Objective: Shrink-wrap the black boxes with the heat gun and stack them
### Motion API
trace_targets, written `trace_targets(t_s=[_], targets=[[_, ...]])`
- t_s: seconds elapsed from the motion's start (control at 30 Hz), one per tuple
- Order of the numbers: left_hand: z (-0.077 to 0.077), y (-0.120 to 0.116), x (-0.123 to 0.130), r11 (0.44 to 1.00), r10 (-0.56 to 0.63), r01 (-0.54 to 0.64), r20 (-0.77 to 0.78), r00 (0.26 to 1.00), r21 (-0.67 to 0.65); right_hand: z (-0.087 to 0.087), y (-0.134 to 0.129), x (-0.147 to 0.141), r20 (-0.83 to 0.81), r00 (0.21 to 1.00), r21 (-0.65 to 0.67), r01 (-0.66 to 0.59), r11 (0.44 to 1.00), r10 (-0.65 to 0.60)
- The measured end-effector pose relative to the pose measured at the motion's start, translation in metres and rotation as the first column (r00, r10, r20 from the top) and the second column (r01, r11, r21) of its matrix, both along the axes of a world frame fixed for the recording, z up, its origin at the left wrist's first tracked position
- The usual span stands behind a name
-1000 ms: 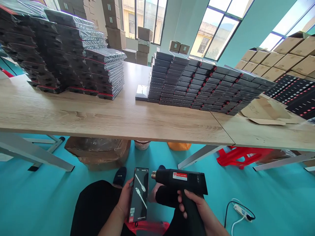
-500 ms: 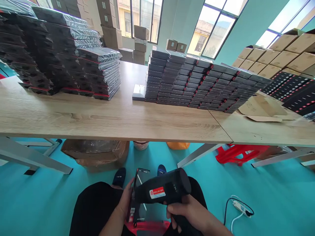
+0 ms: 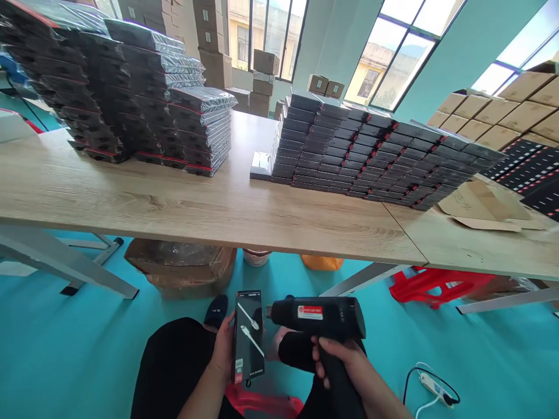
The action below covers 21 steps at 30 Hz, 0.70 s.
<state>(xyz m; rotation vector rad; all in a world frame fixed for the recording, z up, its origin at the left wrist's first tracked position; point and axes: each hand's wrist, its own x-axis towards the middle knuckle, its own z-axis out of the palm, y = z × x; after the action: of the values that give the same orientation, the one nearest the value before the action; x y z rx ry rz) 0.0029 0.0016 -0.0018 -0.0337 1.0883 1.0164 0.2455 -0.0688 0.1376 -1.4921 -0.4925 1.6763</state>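
Observation:
My left hand [image 3: 223,344] grips the left edge of a slim black box [image 3: 248,355] printed with a white cable. It is held upright above my lap, its printed front towards me. My right hand [image 3: 338,361] is closed around the handle of a black heat gun [image 3: 327,319] with a red and white label. The gun's nozzle points left at the box's right edge, with a small gap between them. Fingers of my left hand behind the box are hidden.
A wooden table [image 3: 209,203] spans ahead, bearing wrapped black boxes [image 3: 198,131] at left and a wide stack of black boxes [image 3: 336,148]. Flattened cardboard [image 3: 484,203] lies right. Below are a carton [image 3: 183,270], a red stool [image 3: 437,285] and a power strip [image 3: 432,384].
The heat gun has shifted right, off the front of the box, and now points left at its side. The box's printed face has come into full view. My head view has turned slightly.

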Motion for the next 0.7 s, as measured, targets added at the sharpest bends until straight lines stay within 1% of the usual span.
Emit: trace_targets(t_s=[0.03, 0.07, 0.1, 0.17, 0.23, 0.33, 0.43, 0.53, 0.6, 0.67, 0.7], targets=[[0.0, 0.0, 0.0, 1.0, -0.01, 0.01, -0.006, 1.0, 0.017, -0.004, 0.001, 0.005, -0.043, 0.996, -0.01, 0.08, 0.997, -0.08], [0.0, 0.0, 0.001, 0.999, -0.013, 0.014, -0.021, 1.0, 0.037, -0.007, 0.001, 0.01, -0.09, 0.988, -0.036, 0.126, 0.991, -0.129], [0.0, 0.0, 0.003, 0.998, -0.02, 0.021, -0.024, 1.0, 0.055, -0.009, 0.002, 0.014, -0.138, 0.977, -0.062, 0.153, 0.986, -0.16], [-0.001, 0.001, 0.006, 0.996, -0.029, 0.03, -0.01, 1.0, 0.081, -0.01, 0.002, 0.018, -0.22, 0.957, -0.103, 0.168, 0.98, -0.188], [-0.001, 0.001, 0.008, 0.995, -0.068, 0.064, 0.054, 0.996, 0.078, -0.01, 0.001, 0.02, -0.264, 0.946, -0.108, 0.166, 0.98, -0.189], [0.002, 0.001, 0.01, 0.988, -0.156, 0.153, 0.175, 0.972, 0.032, -0.013, 0.001, 0.021, -0.289, 0.941, -0.091, 0.155, 0.984, -0.175], [0.007, 0.001, 0.009, 0.975, -0.216, 0.22, 0.228, 0.949, 0.006, -0.017, 0.003, 0.022, -0.289, 0.943, -0.094, 0.144, 0.985, -0.166], [0.009, 0.0, 0.008, 0.968, -0.249, 0.253, 0.216, 0.944, 0.01, -0.017, 0.007, 0.019, -0.272, 0.949, -0.087, 0.141, 0.986, -0.16], [0.009, 0.0, 0.008, 0.967, -0.252, 0.256, 0.179, 0.951, 0.001, -0.012, 0.008, 0.012, -0.255, 0.956, -0.069, 0.133, 0.989, -0.147], [0.009, -0.001, 0.01, 0.961, -0.27, 0.276, 0.161, 0.949, -0.02, -0.004, 0.01, 0.003, -0.227, 0.968, -0.034, 0.101, 0.994, -0.106], [0.009, -0.001, 0.01, 0.958, -0.279, 0.286, 0.164, 0.946, -0.02, 0.0, 0.01, -0.002, -0.206, 0.977, -0.009, 0.064, 0.998, -0.064]])
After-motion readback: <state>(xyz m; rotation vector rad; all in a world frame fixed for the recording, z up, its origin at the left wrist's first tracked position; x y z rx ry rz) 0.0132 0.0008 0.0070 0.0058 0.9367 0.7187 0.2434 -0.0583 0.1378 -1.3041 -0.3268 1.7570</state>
